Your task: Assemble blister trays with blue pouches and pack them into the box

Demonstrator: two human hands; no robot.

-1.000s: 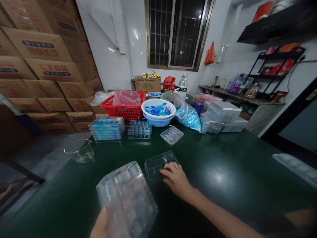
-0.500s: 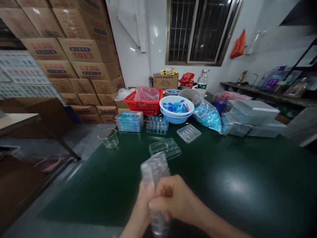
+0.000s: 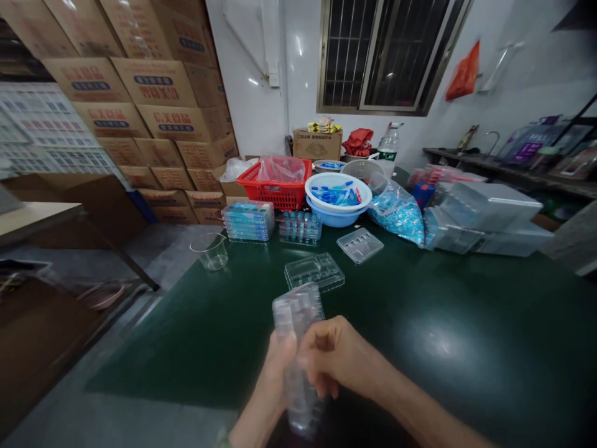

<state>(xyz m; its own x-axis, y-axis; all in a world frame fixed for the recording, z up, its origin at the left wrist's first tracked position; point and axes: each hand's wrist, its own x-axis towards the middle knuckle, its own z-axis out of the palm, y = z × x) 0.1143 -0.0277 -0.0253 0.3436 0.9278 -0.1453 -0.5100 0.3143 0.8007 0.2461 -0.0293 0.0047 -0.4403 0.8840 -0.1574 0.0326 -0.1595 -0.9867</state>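
Observation:
My left hand (image 3: 278, 367) is wrapped round a stack of clear plastic trays (image 3: 297, 311), held upright on edge above the near side of the table. At the stack's right side is my right hand (image 3: 342, 358), with thumb and fingers closed in a pinch against its edge; motion blur hides whether a single tray is between them. Just beyond the stack, one clear moulded tray (image 3: 314, 272) lies on the table. A second clear tray (image 3: 360, 245) lies flat farther back to the right.
Along the back of the green table (image 3: 196, 348) stand filled tray stacks (image 3: 248, 222), a red basket (image 3: 275, 194), a bowl of blue pieces (image 3: 336, 193), a bag of blue pieces (image 3: 398, 214) and stacked clear boxes (image 3: 487, 211). A clear cup (image 3: 212, 254) sits near the left edge.
The right hand's fingers have shifted slightly along the tray stack's edge, and its lower fingers have loosened a little. The head view has tilted slightly down and left.

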